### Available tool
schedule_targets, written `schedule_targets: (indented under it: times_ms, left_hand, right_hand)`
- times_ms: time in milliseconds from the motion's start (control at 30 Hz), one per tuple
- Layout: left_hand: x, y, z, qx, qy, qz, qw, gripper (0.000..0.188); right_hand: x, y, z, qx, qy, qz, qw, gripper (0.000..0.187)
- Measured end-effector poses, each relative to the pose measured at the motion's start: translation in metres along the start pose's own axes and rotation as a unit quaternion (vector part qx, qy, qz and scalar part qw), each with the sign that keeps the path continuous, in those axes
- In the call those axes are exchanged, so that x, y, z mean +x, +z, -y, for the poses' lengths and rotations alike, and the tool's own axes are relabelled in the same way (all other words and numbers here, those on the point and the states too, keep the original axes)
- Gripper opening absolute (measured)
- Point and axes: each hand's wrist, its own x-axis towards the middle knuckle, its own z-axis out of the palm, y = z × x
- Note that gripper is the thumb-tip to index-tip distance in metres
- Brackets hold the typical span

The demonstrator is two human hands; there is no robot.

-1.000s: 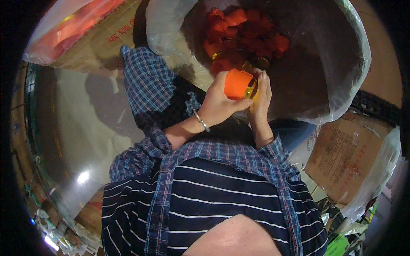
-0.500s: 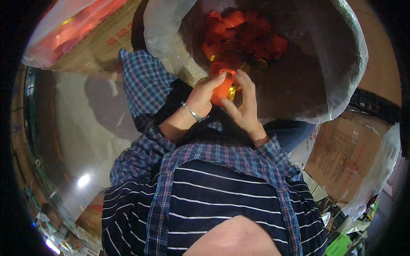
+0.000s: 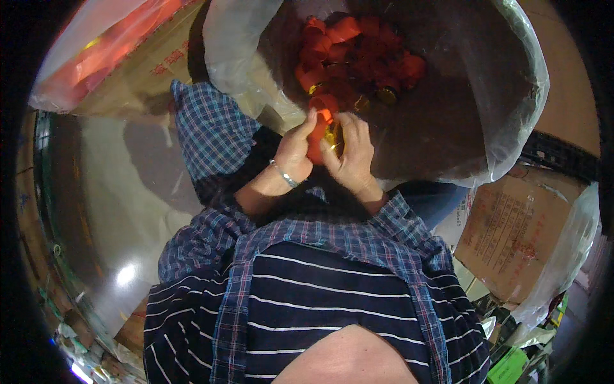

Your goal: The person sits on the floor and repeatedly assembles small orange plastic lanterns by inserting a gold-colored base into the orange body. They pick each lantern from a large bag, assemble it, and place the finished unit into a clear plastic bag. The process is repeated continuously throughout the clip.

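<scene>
My left hand (image 3: 293,159) is closed round the side of an orange-red, cup-like piece (image 3: 314,146) with a shiny gold part (image 3: 332,136). Its thumb points up along the rim. On the other side, my right hand (image 3: 355,157) has its fingers bent over the gold part and its thumb against it. The piece's exact kind does not show. Both hands are at the near edge of a large container lined with clear plastic (image 3: 240,70). Inside it lies a pile of similar orange-red pieces (image 3: 343,30), some showing gold ends.
At the upper left, a cardboard box (image 3: 137,77) stands beside a clear bag of red-orange items (image 3: 105,51). Another printed carton (image 3: 511,233), partly covered in plastic, is at the right. A checked cloth (image 3: 214,131) lies left of the hands. Pale sheeting (image 3: 105,211) spreads farther left.
Both hands and the orange-red piece have shifted slightly left. My right hand's fingers, spread and blurred before, have bent in against the gold part.
</scene>
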Motion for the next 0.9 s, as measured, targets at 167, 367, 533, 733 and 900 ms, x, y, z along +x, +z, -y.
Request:
schedule_targets:
  times_ms: [167, 367, 533, 733, 900]
  left_hand:
    - [0.004, -0.010, -0.011, 0.067, -0.061, 0.006, 0.996, 0.035]
    - [0.027, 0.004, -0.011, 0.023, 0.046, -0.078, 0.996, 0.042]
    - [0.045, 0.012, -0.011, 0.187, 0.218, -0.114, 0.951, 0.038]
    - [0.072, -0.024, -0.007, 0.522, 0.329, -0.087, 0.782, 0.039]
    - [0.093, -0.056, -0.005, 0.646, 0.457, -0.163, 0.590, 0.032]
  right_hand:
    - [0.012, -0.010, -0.016, 0.026, -0.154, 0.046, 0.987, 0.067]
    - [0.036, 0.010, -0.047, 0.106, -0.094, 0.082, 0.986, 0.050]
    - [0.038, 0.030, -0.122, 0.463, 0.431, 0.133, 0.763, 0.041]
    - [0.059, 0.034, -0.272, 0.136, 0.283, 0.182, 0.932, 0.041]
    - [0.095, 0.051, -0.351, -0.162, 0.269, 0.212, 0.925, 0.040]
